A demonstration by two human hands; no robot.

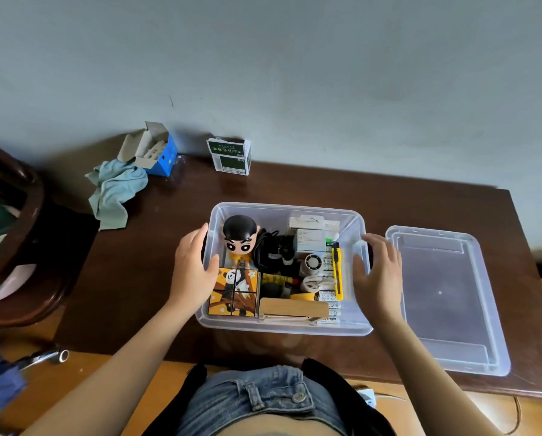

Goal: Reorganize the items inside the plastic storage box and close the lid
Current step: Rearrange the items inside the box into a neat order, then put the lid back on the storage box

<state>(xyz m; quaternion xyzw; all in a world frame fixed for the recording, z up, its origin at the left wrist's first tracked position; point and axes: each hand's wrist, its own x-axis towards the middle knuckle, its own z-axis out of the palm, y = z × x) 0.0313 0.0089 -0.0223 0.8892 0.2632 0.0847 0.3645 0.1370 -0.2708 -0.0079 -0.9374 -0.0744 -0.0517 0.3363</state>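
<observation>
So I'm looking down at the clear plastic storage box [284,329] sitting mid-way across the dark wood surface [175,278], long axis running left to right from my view, top wide open. It's see-through with rounded corners, so the contents show right through the walls. Inside: a big-headed cartoon figurine [238,239] standing upright in the far left corner, a panda-print cube [234,292] in the near left corner just in front of it, a bundle of black cable [271,250] in the middle, white cartons [310,234] at the far right, a yellow utility knife [337,270] lying front-to-back along the right side, and a wooden block [293,308] against the near wall. My left hand [194,265] grips the box's left wall, thumb hooked inside, fingers outside. My right hand [378,269] does the same on the right wall. The lid [446,297] lies flat on the surface just right of the box, near my right hand, its long axis front-to-back.
</observation>
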